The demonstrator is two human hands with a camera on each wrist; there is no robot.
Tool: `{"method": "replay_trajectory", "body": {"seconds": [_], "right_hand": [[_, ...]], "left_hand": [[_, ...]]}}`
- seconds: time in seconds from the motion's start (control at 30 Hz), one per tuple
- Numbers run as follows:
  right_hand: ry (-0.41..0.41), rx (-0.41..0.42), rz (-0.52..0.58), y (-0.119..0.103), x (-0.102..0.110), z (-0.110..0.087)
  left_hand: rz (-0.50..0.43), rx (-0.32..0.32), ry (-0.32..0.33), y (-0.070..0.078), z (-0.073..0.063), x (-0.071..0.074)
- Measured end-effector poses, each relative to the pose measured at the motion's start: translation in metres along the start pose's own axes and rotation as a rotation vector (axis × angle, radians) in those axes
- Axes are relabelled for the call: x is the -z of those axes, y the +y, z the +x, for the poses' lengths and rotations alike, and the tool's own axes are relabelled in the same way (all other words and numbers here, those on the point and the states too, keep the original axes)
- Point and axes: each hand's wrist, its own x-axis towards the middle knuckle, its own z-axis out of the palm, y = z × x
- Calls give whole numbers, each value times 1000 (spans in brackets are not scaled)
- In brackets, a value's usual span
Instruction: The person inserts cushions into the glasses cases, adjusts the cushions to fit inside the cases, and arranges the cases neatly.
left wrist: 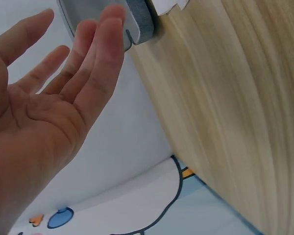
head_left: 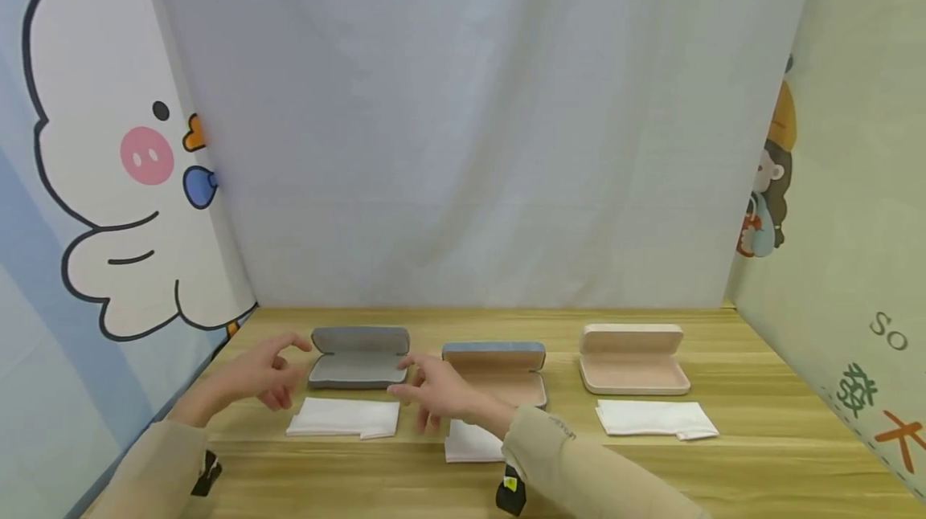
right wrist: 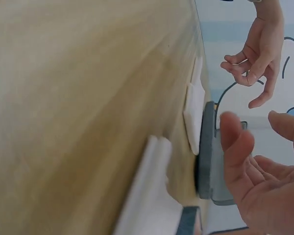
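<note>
A grey glasses case (head_left: 358,370) lies with its lid up at the left of the table. My left hand (head_left: 264,370) hovers at its left side, fingers loosely bent and holding nothing; the left wrist view shows the palm (left wrist: 44,117) bare. At the case's right end is my right hand (head_left: 437,390), its fingers relaxed and apart; whether a fingertip touches the case I cannot tell. A folded white cloth (head_left: 343,418) lies in front of the grey case. Behind the right hand, a blue glasses case (head_left: 499,350) with a pinkish inside stands open, partly covered.
To the right a cream glasses case (head_left: 633,374) stands open, a folded white cloth (head_left: 654,418) before it. Another white cloth (head_left: 470,445) lies partly under my right forearm. A pale curtain (head_left: 477,125) closes off the back of the wooden table (head_left: 362,479).
</note>
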Motion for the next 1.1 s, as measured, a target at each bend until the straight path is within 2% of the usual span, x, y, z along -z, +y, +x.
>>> {"method": "replay_trajectory", "body": {"seconds": [0.17, 0.3, 0.43, 0.67, 0.9, 1.1], "right_hand": [[-55, -78, 192, 7, -12, -2], [-37, -123, 241, 12, -21, -1], [23, -163, 255, 17, -34, 0], [104, -235, 248, 16, -45, -2], [155, -255, 226, 16, -51, 0], [192, -251, 169, 15, -53, 3]], "left_hand": [[-133, 106, -102, -12, -4, 2], [-229, 177, -172, -23, -6, 1], [-323, 227, -216, -34, -8, -5], [-345, 298, -160, -40, -10, -16], [-336, 319, -103, -44, -9, -25], [-287, 329, -76, -41, -6, -30]]}}
